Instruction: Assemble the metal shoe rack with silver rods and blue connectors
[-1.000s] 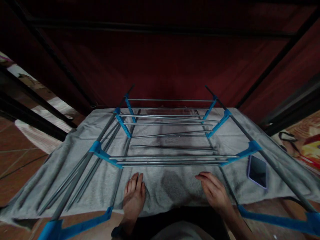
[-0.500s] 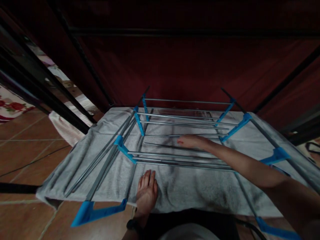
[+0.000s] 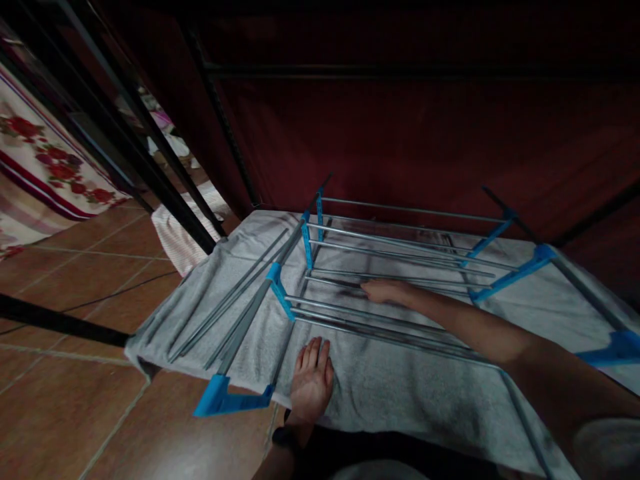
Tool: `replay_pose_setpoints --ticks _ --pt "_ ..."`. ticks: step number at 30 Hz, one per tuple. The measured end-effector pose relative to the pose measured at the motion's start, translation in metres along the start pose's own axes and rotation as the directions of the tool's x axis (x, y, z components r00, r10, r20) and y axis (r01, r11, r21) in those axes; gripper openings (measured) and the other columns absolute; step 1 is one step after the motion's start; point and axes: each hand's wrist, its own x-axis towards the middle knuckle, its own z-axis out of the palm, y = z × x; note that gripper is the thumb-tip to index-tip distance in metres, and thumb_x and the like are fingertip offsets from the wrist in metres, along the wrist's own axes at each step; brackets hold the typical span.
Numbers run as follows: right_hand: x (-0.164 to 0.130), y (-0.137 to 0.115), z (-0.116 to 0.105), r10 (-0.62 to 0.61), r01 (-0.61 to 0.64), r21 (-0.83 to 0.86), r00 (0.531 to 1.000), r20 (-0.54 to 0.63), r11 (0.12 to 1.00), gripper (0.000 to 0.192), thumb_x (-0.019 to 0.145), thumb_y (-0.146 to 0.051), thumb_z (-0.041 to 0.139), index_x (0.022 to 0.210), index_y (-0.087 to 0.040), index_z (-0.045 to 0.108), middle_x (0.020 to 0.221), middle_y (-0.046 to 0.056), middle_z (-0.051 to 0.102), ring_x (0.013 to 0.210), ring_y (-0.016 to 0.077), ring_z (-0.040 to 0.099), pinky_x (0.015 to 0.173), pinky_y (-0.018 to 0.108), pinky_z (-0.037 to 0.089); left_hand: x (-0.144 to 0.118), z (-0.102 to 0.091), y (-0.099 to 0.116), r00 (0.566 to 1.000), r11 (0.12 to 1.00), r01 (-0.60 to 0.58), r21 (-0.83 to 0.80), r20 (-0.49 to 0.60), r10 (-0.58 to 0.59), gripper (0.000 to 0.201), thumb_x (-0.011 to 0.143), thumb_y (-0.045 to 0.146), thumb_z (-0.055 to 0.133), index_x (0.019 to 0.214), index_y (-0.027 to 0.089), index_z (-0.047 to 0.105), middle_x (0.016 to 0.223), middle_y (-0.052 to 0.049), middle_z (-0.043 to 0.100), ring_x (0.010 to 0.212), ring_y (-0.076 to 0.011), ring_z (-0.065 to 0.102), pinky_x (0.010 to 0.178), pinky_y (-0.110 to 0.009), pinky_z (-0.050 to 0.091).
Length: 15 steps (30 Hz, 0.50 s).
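Note:
A drying rack with blue plastic brackets [image 3: 281,293] and grey metal bars lies on a grey towel-like cloth [image 3: 390,383]. My right hand [image 3: 384,291] reaches in over the rack's middle, its fingers closed around a thin metal rod [image 3: 330,283]. The rod's left end lies beside the rack's left side rail. Part of the rod is hidden behind my hand and forearm. Flat on the cloth in front of the rack rests my left hand [image 3: 311,380], fingers stretched out, holding nothing.
Several loose metal rods [image 3: 225,307] lie on the cloth left of the rack. A dark red panel [image 3: 390,140] stands behind it. Black metal posts [image 3: 170,193] rise at the left, with a flowered cloth [image 3: 55,160] beyond. Tiled floor [image 3: 100,400] shows at lower left.
The view has turned left, so everything appears farther right. My right hand has shifted the rod so its left end sits nearer the rack's left side. My left hand stays on the cloth.

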Motion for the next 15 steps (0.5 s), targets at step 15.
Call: replay_pose_setpoints --ticks 15 --pt "-0.094 -0.041 -0.059 0.039 -0.035 0.018 0.849 -0.527 0.999 0.030 0.096 -0.003 0.041 0.118 -0.017 0.055 0.120 0.011 0.065 0.105 0.0201 0.063 0.087 0.030 0.044 0.001 0.012 -0.013 0.992 0.995 -0.097 0.015 -0.083 0.098 0.042 0.100 0.023 0.042 0.137 0.015 0.060 0.137 -0.014 0.063 0.131 -0.0272 0.055 0.110 -0.046 0.043"
